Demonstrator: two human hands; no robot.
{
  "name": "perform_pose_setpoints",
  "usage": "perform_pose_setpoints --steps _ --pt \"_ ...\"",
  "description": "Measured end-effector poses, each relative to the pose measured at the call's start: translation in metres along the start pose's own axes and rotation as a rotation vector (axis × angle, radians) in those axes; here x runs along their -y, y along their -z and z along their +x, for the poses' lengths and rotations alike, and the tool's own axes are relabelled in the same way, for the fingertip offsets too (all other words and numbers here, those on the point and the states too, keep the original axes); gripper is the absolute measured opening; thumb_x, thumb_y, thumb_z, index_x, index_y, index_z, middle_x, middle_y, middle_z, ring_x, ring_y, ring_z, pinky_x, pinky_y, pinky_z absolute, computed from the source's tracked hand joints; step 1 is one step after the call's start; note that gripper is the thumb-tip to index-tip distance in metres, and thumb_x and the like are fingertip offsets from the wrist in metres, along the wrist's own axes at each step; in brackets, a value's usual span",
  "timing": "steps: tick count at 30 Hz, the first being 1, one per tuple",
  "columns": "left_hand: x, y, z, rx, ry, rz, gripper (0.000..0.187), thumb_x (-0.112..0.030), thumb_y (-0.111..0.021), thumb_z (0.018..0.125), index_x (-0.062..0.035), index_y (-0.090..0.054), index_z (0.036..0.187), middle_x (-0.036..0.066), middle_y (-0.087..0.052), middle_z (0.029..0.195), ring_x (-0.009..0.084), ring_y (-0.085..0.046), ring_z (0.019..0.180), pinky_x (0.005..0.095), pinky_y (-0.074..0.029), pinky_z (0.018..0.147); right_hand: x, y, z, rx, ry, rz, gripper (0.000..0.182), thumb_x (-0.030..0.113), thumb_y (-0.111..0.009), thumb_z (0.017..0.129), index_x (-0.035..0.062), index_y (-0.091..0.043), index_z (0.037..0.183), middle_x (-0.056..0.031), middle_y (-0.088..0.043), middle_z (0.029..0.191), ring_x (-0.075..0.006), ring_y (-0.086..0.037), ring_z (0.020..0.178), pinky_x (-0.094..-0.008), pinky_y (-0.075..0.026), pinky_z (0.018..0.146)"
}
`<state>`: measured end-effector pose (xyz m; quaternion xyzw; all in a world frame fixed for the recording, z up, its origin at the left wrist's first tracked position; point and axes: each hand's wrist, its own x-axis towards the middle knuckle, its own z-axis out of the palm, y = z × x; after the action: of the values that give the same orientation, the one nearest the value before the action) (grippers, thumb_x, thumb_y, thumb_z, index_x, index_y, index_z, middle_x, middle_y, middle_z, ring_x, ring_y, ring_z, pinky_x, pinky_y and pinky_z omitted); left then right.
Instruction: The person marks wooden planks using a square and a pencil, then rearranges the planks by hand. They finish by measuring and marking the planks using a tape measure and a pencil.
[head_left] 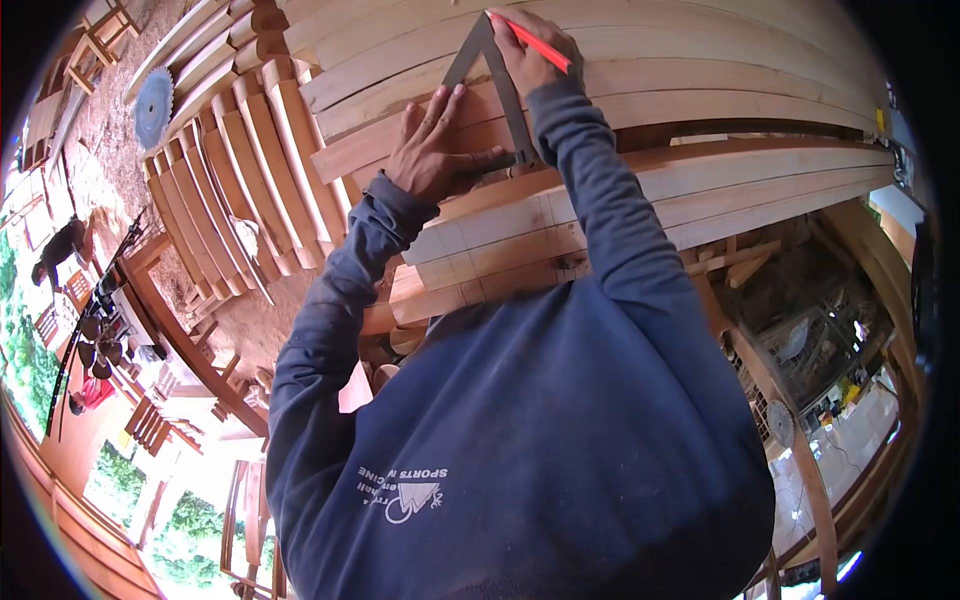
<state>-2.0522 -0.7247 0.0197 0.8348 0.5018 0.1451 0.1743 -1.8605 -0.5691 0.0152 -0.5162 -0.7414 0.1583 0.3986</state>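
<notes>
Grips a red pencil point(541, 46) in the right hand point(530, 63); spreads the left hand point(427, 150), fingers apart, against a dark V-shaped square point(511, 100). Leans over pale wooden boards point(700, 72).

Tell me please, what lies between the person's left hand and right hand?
In the head view, a dark V-shaped tool lies between the left hand and the right hand, on wooden boards.

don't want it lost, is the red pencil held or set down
Held: the red pencil is in the right hand, its shaft slanting across it.
</notes>
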Motion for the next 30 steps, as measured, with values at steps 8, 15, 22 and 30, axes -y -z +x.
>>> perform_pose_setpoints --steps 8,15,22,30 --pt "0.0 0.003 0.001 -0.011 -0.003 0.017 0.064 -0.042 -0.086 0.07 -0.0566 -0.071 0.13 0.019 -0.027 0.173 0.0385 -0.032 0.158 0.0617 -0.03 0.12 -0.004 0.007 -0.011 0.017 0.003 0.049 0.019 0.029 -0.07 0.098 0.0145 -0.078 0.109 -0.0135 -0.077 0.095 -0.0367 -0.073 0.086 -0.0437 -0.06 0.077" --pt "0.0 0.005 0.001 -0.004 0.01 0.031 0.065 -0.042 -0.086 0.069 -0.0568 -0.071 0.13 0.018 -0.027 0.174 0.0376 -0.03 0.159 0.061 -0.029 0.12 0.008 0.028 -0.024 0.106 -0.096 0.084 0.017 0.024 -0.07 0.095 0.011 -0.079 0.102 -0.0166 -0.076 0.093 -0.0374 -0.072 0.086 -0.0432 -0.059 0.078" --pt "0.0 0.003 0.002 0.022 0.011 0.024 0.063 -0.046 -0.086 0.07 -0.0562 -0.071 0.13 0.017 -0.026 0.174 0.0363 -0.026 0.161 0.0629 -0.025 0.123 0.021 0.039 -0.038 0.056 -0.059 0.08 0.017 0.02 -0.07 0.095 0.0081 -0.079 0.103 -0.015 -0.077 0.095 -0.036 -0.073 0.085 -0.0417 -0.059 0.078" --pt "0.004 0.001 0.0 0.017 -0.031 -0.028 0.071 -0.04 -0.088 0.074 -0.0536 -0.065 0.14 0.02 -0.017 0.176 0.0437 -0.021 0.161 0.0666 -0.025 0.121 0.026 0.072 -0.082 0.162 -0.037 0.092 0.014 0.016 -0.071 0.095 0.0083 -0.077 0.105 -0.0133 -0.077 0.092 -0.0352 -0.072 0.084 -0.0423 -0.058 0.077"
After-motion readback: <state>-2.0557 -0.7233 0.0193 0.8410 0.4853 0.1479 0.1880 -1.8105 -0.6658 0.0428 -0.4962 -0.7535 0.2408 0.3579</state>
